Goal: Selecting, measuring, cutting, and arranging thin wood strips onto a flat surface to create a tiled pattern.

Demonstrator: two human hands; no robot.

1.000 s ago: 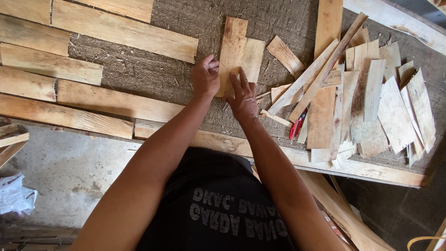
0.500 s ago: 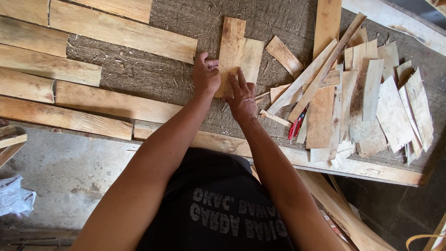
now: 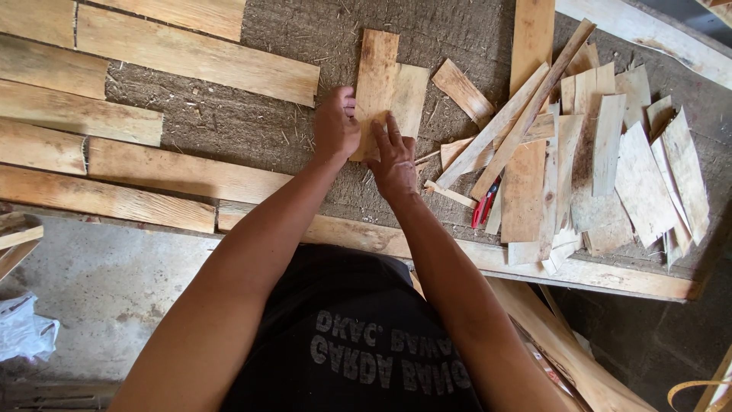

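left hand (image 3: 336, 126) | right hand (image 3: 393, 160) | pressing flat rough wooden slat (image 3: 375, 80) | fibrous mat (image 3: 252, 126)

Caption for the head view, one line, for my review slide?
Left hand and right hand press two short wooden boards onto a rough mat, wood offcuts piled at right.

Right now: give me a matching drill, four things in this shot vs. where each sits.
Things:
1. left hand
2. right hand
3. red-handled tool
4. white plastic bag

Places:
A. on the concrete floor, bottom left
B. gripping the left edge of the short wood pieces
C. lying flat on the lower end of the short wood pieces
D. tucked under the pile of thin wood strips on the right

Pairs: 1-B, 2-C, 3-D, 4-A
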